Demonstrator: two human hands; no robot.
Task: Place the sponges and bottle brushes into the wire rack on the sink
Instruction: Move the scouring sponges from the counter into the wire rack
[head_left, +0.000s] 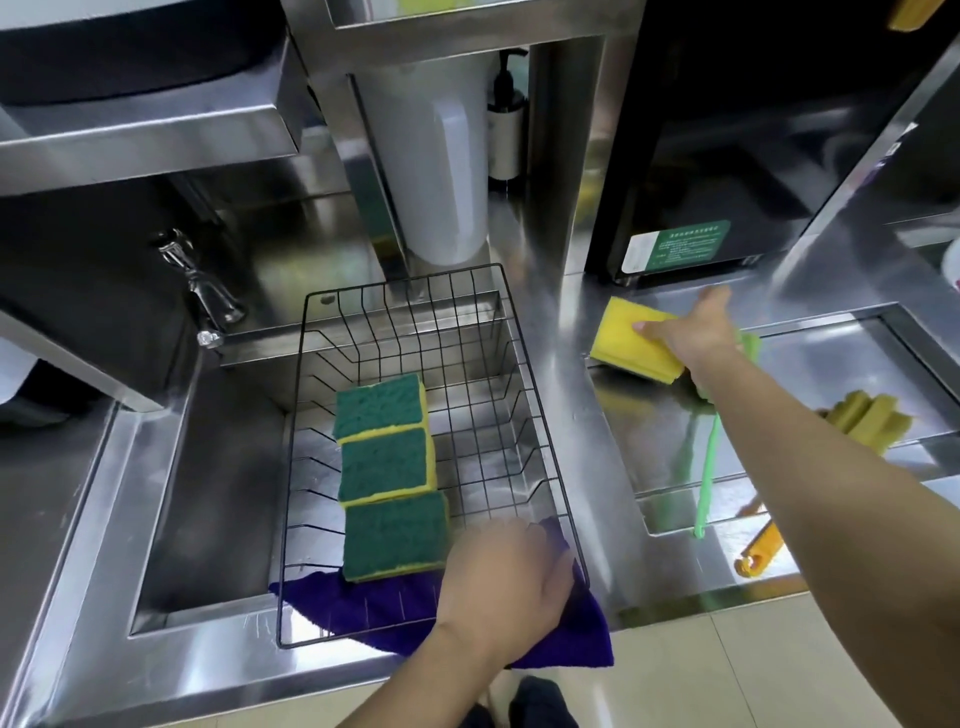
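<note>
Nearest, left hand: the left hand (506, 577) is laid flat, fingers spread and gripping nothing, on the near right corner of the black wire rack (524, 364), over a purple cloth (566, 642) draped on the sink's front edge.
Wire rack: it is set across the stainless steel sink (208, 493), at 12 o'clock from the left hand.
Sponges in rack: three green-topped yellow sponges (387, 473) are seen in a touching row along the rack's left half, green side up.
Brushes: a green-handled bottle brush (707, 478) and an orange-handled brush (758, 556) are seen on the steel counter (587, 467) at 3 o'clock from the rack, partly hidden by the right forearm.
Loose sponge: an olive-yellow ridged sponge (867, 418) lies at 2 o'clock from the rack.
Right hand: the right hand (696, 327) is stretched far out, fingers closed over a yellow rectangular sponge (631, 340) on the counter.
Farthest: a white cylinder (441, 171) and a pump bottle (506, 130) are seen behind the rack.
</note>
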